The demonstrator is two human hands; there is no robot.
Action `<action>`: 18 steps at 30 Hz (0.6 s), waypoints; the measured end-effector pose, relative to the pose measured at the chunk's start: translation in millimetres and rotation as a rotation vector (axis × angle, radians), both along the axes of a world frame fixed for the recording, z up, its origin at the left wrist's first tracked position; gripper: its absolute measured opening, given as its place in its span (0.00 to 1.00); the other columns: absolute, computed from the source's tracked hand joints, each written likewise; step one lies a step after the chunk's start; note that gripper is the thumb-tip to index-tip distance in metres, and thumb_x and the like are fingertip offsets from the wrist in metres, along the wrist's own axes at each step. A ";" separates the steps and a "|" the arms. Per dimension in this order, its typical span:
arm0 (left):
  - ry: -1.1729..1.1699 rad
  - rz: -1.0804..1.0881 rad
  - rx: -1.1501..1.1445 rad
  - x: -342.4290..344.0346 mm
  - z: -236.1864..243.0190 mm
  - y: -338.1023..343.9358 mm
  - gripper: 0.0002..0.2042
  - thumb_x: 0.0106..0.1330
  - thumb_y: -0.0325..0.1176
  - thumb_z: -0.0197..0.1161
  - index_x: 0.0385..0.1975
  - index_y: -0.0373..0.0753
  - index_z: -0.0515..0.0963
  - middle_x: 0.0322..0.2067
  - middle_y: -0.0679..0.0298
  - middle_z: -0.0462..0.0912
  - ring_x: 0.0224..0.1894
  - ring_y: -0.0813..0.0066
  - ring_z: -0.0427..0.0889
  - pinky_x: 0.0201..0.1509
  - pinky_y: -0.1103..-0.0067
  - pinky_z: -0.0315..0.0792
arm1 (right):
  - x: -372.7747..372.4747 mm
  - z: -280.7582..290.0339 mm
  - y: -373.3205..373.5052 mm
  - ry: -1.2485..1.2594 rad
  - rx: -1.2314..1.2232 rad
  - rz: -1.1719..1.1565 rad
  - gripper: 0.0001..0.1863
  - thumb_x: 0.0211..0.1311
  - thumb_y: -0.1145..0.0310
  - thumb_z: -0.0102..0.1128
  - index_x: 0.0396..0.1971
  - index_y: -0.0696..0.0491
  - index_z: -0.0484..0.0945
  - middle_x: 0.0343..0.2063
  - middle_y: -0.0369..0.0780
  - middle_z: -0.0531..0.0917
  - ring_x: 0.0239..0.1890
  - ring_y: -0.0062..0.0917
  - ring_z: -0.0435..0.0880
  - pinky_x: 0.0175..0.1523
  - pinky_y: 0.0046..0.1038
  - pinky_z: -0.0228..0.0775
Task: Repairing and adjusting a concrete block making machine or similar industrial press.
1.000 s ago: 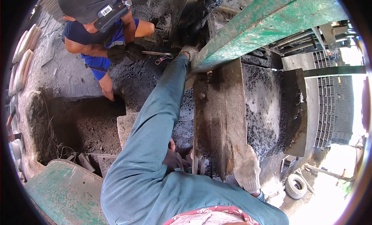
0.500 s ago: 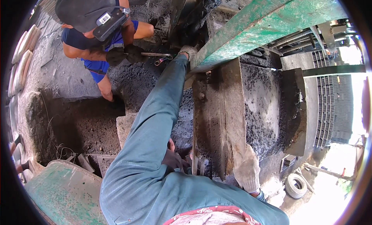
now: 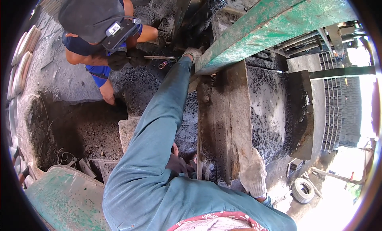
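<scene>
My left arm reaches far forward, and my left hand (image 3: 193,53), in a knitted work glove, is beside the lower end of a green painted beam (image 3: 262,32). Its fingers are mostly hidden there, so I cannot tell what they grip. Closer to me, my right hand (image 3: 254,175), in a pale dirty glove, lies with fingers extended on the near end of a rusty metal trough's edge (image 3: 238,111). Left of my left hand, a co-worker's dark-gloved hands (image 3: 127,59) hold a long wrench (image 3: 159,57), whose ring end points toward my glove.
The co-worker (image 3: 93,24) leans in from the far left beside a dirt pit (image 3: 87,131). A green metal sheet (image 3: 67,195) lies at the near left. Black grit covers a plate (image 3: 272,107) right of the trough. A tire (image 3: 303,190) lies at the near right.
The co-worker's head and gloved hands have shifted slightly to the right, and the wrench has moved a little with them. Both my hands stay where they were.
</scene>
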State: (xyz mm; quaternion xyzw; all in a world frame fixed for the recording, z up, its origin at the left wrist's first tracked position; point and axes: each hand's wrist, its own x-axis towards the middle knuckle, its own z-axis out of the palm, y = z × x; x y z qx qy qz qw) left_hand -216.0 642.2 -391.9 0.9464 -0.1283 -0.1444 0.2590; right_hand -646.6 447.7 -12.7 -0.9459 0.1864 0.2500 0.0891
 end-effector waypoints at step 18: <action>0.519 -0.500 -0.075 60.0 -38.0 28.6 0.15 0.67 0.36 0.52 0.40 0.42 0.87 0.45 0.57 0.88 0.46 0.54 0.88 0.47 0.61 0.81 | -8.2 -5.6 4.6 -0.384 0.050 0.237 0.12 0.68 0.66 0.57 0.45 0.57 0.77 0.33 0.55 0.83 0.39 0.55 0.84 0.42 0.49 0.76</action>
